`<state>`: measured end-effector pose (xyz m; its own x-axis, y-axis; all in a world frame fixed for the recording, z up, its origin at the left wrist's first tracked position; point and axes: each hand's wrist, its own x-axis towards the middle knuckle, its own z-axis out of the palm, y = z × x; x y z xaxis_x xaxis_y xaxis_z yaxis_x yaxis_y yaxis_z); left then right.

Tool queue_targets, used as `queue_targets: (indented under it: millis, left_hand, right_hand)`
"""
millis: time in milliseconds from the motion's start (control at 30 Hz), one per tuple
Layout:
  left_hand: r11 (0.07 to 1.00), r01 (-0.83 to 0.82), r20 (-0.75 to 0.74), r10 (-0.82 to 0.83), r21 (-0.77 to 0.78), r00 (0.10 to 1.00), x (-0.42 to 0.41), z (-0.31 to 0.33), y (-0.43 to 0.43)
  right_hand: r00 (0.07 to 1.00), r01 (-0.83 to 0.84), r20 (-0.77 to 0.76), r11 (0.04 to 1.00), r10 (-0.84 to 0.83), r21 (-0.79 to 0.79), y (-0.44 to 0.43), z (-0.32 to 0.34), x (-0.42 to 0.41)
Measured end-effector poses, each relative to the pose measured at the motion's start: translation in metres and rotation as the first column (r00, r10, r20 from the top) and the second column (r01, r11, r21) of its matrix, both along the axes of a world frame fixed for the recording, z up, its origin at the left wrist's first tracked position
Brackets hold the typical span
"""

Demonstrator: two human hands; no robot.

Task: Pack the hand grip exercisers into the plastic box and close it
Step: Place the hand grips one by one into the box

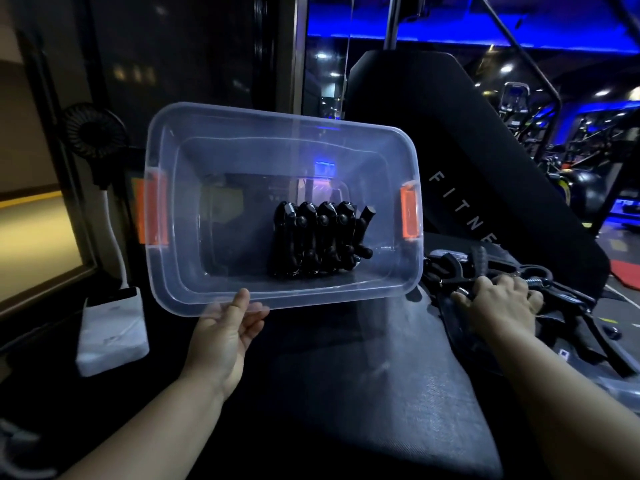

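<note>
Step in hand: packing is part done and the person is fetching more.

Plastic box (pixel 194 202): clear, lid off, held up off the bench (pixel 381 382) and tilted so its open top faces the camera. The orange latches (pixel 152 209) at both ends hang unfastened.

Packed exercisers (pixel 318 237): a row of black ones lies side by side on the box floor, right of centre. The left half of the floor is bare.

Loose exercisers (pixel 485 268): a black heap on the bench, just right of the box and outside it.

Left grip (pixel 225 334): closed on the near rim of the box. The thumb is over the edge and the fingers show through the plastic beneath it. It carries the box alone.

Right grip (pixel 502 299): laid on the loose heap with the fingers bent down over the handles, beside a bright spring. Whether it has a firm hold on any one exerciser cannot be told, as the black parts merge in the dim light.

Next move, as judged: close the right grip on one exerciser and free it from the tangle. Then set it in the row or on the bare left half, while the left grip steadies the tilted box so the row does not slide.

No lid can be made out with certainty, so one must be found before closing.
</note>
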<state>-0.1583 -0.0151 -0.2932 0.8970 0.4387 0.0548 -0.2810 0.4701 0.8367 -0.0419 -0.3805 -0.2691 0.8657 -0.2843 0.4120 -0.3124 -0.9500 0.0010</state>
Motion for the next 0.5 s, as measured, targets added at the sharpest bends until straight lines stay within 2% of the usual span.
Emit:
queue_targets:
  millis: [267, 333, 433, 500]
  left_hand:
    - [1.0, 0.0, -0.006, 0.0, -0.007, 1.0, -0.002, 0.002, -0.001]
    - [1.0, 0.002, -0.012, -0.002, -0.009, 1.0, -0.002, 0.002, -0.001]
    - [1.0, 0.009, -0.016, -0.009, -0.01, 1.0, -0.002, 0.002, 0.0]
    - [1.0, 0.01, -0.016, -0.01, -0.007, 1.0, -0.002, 0.003, 0.0]
  right_hand:
    - [0.994, -0.056, 0.091, 0.998, 0.054, 0.018, 0.008, 0.005, -0.017]
    - [0.984, -0.126, 0.14, 0.982, 0.106, 0.141, 0.009, 0.008, -0.022]
    - [0.95, -0.26, 0.268, 0.879, 0.159, 0.399, 0.012, 0.013, -0.034]
    - [0.92, -0.326, 0.348, 0.842, 0.178, 0.43, 0.014, 0.018, -0.04]
